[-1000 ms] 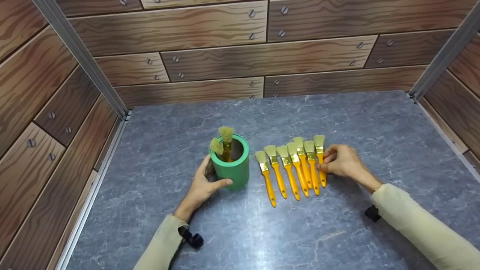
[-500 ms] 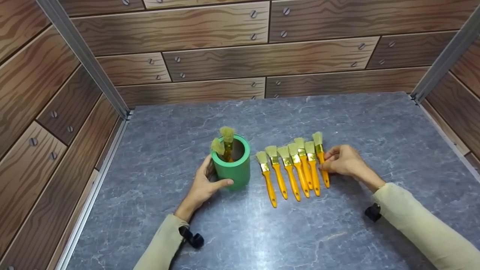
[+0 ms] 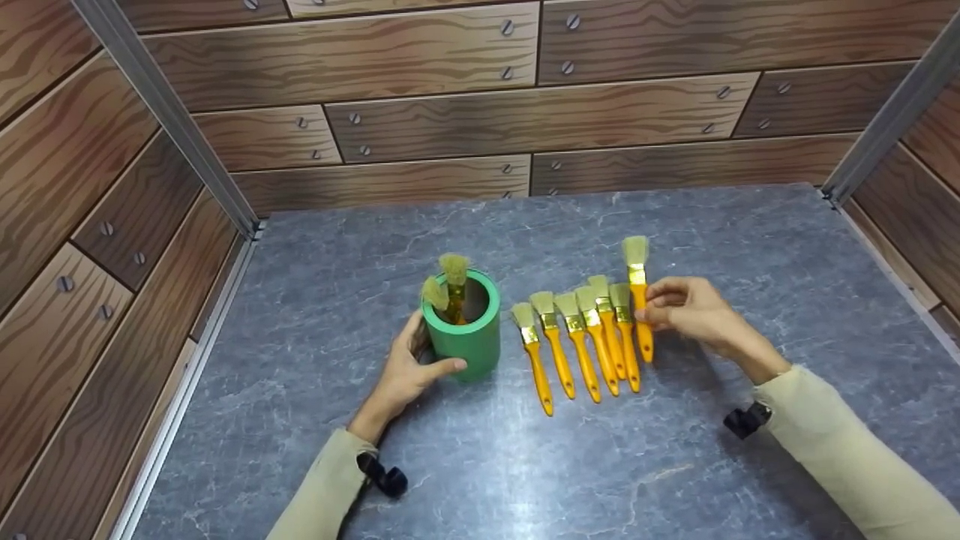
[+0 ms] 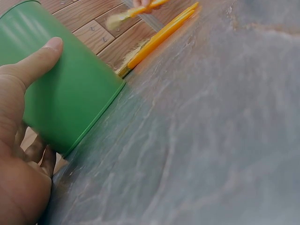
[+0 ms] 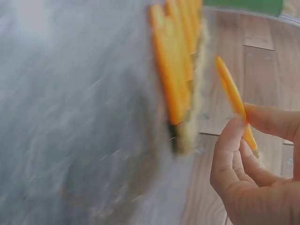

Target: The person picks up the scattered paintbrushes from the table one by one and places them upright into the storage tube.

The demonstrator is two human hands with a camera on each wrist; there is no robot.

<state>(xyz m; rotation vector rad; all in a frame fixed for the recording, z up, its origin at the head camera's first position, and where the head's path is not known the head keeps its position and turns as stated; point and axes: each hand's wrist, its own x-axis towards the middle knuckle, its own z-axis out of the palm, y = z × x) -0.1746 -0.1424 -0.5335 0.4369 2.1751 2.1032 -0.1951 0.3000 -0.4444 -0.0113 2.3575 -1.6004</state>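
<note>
My left hand point(image 3: 409, 371) grips the green cylindrical cup point(image 3: 476, 349) from its left side, thumb across the front; the cup point(image 4: 70, 89) stands on the table in the left wrist view. Two paintbrushes point(image 3: 454, 281) lean inside it, bristles up. To the right, my right hand point(image 3: 694, 311) pinches one paintbrush point(image 3: 637, 292) by its orange handle, bristles pointing away from me. In the right wrist view that brush point(image 5: 230, 89) is held between thumb and fingertips, raised off the table. Several more orange-handled paintbrushes point(image 3: 577, 349) lie in a row between the cup and my right hand.
A grey marbled tabletop point(image 3: 600, 465) lies under everything. Wood-patterned panels point(image 3: 435, 127) wall in the back and both sides, with metal posts point(image 3: 180, 120) at the corners. Black wrist straps point(image 3: 386, 476) hang from the sleeves.
My right hand has lifted the rightmost paintbrush off the table, away from the row, its bristle end shifting farther back. The left hand and cup have stayed in place.
</note>
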